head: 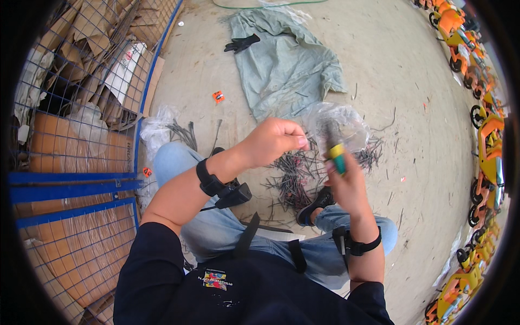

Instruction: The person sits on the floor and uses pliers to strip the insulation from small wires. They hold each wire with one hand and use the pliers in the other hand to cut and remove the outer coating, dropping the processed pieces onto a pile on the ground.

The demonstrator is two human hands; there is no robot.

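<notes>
My left hand (280,142) is raised above the floor with thumb and fingers pinched together. Whether a thin piece is between those fingertips cannot be made out. Close by, my right hand (350,185) is shut around the yellow and green handle (337,157) of a hand tool. The tool's dark far end is blurred, so its kind is unclear. Under both hands lies a loose heap of short dark cable-like pieces (293,187). A crumpled clear plastic bag (353,132) rests on the floor behind the tool.
A grey-green woven sack (284,65) lies ahead with a black glove (242,43) on its left edge. A blue wire-mesh cage (148,89) holding cardboard (81,142) stands at left. Dark strips (183,134) lie near my left knee. Orange and yellow toy-like motorbikes (491,138) line the right.
</notes>
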